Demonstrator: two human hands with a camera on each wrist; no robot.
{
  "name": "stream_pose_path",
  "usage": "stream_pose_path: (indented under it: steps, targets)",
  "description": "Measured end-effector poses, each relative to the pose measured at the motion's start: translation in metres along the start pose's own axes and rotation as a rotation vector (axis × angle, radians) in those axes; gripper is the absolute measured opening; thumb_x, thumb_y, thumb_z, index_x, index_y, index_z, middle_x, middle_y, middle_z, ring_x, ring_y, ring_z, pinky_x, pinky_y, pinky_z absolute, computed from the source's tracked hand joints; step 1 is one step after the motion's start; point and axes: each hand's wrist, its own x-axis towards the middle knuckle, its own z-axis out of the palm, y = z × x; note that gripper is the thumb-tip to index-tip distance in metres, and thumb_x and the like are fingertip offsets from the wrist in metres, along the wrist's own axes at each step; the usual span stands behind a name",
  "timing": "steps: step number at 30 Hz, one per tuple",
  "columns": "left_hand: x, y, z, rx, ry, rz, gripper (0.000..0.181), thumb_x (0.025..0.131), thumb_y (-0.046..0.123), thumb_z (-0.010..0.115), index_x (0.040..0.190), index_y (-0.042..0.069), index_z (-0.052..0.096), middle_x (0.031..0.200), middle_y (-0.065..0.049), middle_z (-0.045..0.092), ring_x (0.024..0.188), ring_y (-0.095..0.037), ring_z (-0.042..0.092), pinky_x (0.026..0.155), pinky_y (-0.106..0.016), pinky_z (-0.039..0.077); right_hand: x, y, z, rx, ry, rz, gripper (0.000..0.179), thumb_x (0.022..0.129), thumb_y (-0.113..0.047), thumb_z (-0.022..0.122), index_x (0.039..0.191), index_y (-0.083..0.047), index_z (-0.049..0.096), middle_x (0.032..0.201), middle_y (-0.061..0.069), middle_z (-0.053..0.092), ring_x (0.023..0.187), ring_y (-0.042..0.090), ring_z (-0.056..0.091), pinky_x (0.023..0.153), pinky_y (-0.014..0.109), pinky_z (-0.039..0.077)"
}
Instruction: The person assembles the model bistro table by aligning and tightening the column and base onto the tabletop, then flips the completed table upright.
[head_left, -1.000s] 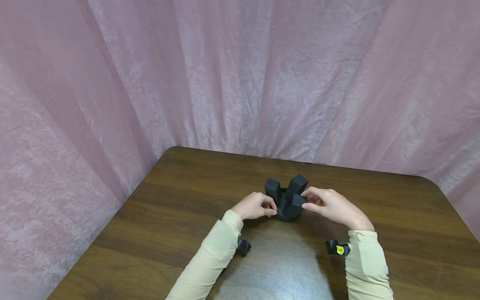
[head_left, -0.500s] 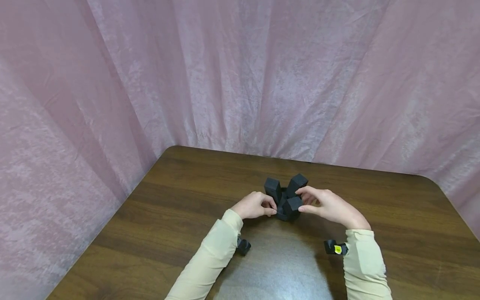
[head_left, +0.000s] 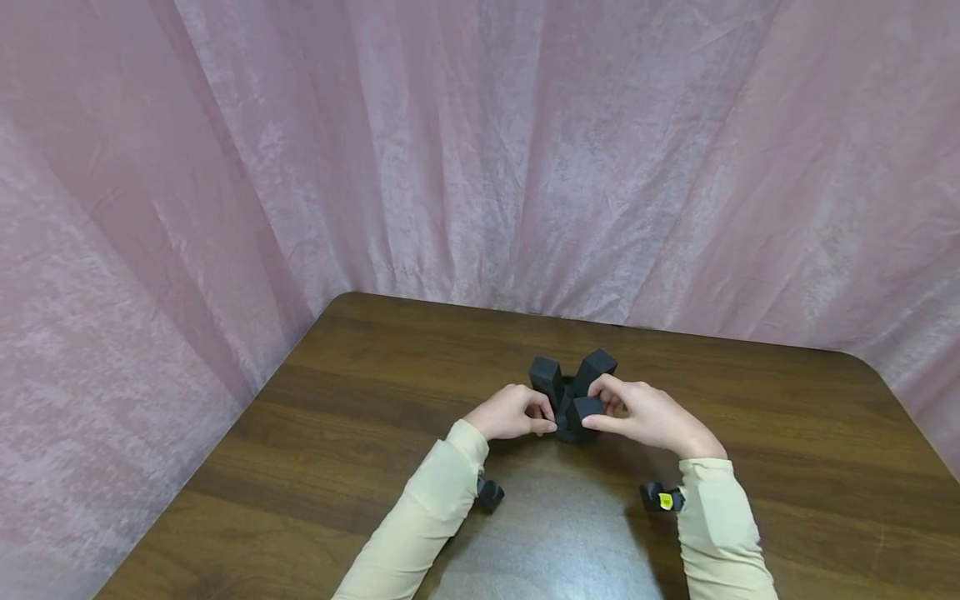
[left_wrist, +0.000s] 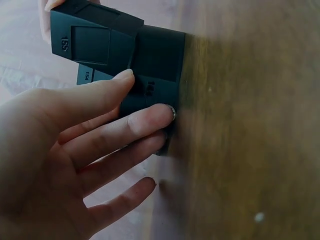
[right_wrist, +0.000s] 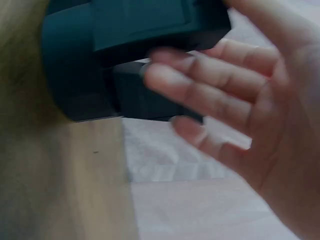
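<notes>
A black round base [head_left: 565,431] stands on the wooden table, with several black blocks slanting up and outward from it. My left hand [head_left: 512,412] holds the base at its left side; the left wrist view has the thumb and index finger [left_wrist: 150,122] against its wall. With thumb and fingers, my right hand [head_left: 645,417] pinches the near-right block [head_left: 586,407]. That block [left_wrist: 95,40] bears the raised number 155 in the left wrist view. Two more blocks, one back left [head_left: 546,377] and one back right [head_left: 597,367], rise behind it. Its lower end is hidden at the base.
The brown wooden table [head_left: 360,433] has rounded far corners. Pink curtains [head_left: 480,167] hang behind it and along the left. Small black cameras are worn at the left wrist [head_left: 490,496] and right wrist [head_left: 660,498].
My right hand has shifted left, toward the base, and the near-right block has moved left and tipped more upright with it. The left hand and the base have stayed in place.
</notes>
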Motion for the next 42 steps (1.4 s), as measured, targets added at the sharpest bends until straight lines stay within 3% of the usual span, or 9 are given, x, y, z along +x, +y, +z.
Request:
stream_pose_path:
  steps: [12,19,23,27,34,36,42]
  targets:
    - [-0.001,0.003,0.002,0.025,0.035,-0.001,0.01,0.087,0.022,0.073,0.079,0.016,0.071,0.066,0.007,0.069,0.054,0.0,0.053,0.053,-0.015,0.043,0.004,0.004,0.009,-0.011,0.024,0.018,0.038,0.085,-0.053,0.068,0.106,-0.024,0.057,0.086,-0.011,0.059,0.07,0.003,0.052,0.064,0.023,0.043]
    - [-0.002,0.001,0.003,-0.014,0.016,-0.014,0.01,0.086,0.023,0.074,0.079,0.016,0.071,0.067,0.005,0.069,0.055,-0.002,0.053,0.053,-0.016,0.043,0.002,0.002,0.008,0.012,-0.005,0.023,0.04,0.086,-0.053,0.066,0.108,-0.02,0.057,0.085,-0.009,0.058,0.071,0.003,0.052,0.064,0.023,0.043]
    - [-0.001,-0.001,0.004,-0.024,0.018,-0.011,0.01,0.086,0.022,0.073,0.08,0.016,0.07,0.067,0.005,0.069,0.054,-0.003,0.053,0.053,-0.017,0.043,0.001,0.01,0.004,0.135,-0.045,-0.009,0.032,0.095,-0.042,0.059,0.112,-0.014,0.058,0.085,-0.002,0.064,0.076,0.007,0.058,0.069,0.024,0.047]
    - [0.0,-0.003,0.004,-0.018,0.011,-0.005,0.009,0.087,0.023,0.073,0.081,0.017,0.07,0.067,0.006,0.068,0.055,-0.002,0.052,0.055,-0.016,0.043,-0.006,0.027,-0.001,0.179,-0.074,-0.033,0.026,0.103,-0.025,0.045,0.117,-0.009,0.06,0.083,0.001,0.067,0.08,0.009,0.063,0.072,0.025,0.049]
    - [-0.001,-0.007,0.001,0.008,-0.028,0.015,0.005,0.089,0.023,0.071,0.09,0.018,0.072,0.073,0.007,0.068,0.063,0.0,0.053,0.06,-0.016,0.043,-0.011,0.046,0.005,0.213,-0.159,-0.072,0.033,0.098,-0.004,0.05,0.131,-0.005,0.054,0.095,0.008,0.069,0.084,0.016,0.065,0.073,0.027,0.052]
    - [-0.002,-0.009,-0.001,0.017,-0.023,0.018,0.007,0.088,0.023,0.072,0.093,0.019,0.072,0.076,0.007,0.068,0.065,-0.001,0.053,0.062,-0.017,0.042,-0.007,0.046,0.01,0.208,-0.173,-0.09,0.031,0.097,-0.006,0.054,0.128,-0.004,0.055,0.097,0.008,0.07,0.084,0.012,0.065,0.073,0.025,0.051]
    - [-0.002,-0.011,-0.003,0.052,-0.011,0.035,0.01,0.087,0.023,0.073,0.096,0.019,0.07,0.077,0.006,0.065,0.068,-0.003,0.052,0.065,-0.018,0.042,0.003,0.044,0.021,0.152,-0.165,-0.108,0.006,0.092,-0.008,0.062,0.098,-0.009,0.06,0.087,0.0,0.066,0.079,0.004,0.057,0.068,0.023,0.045]
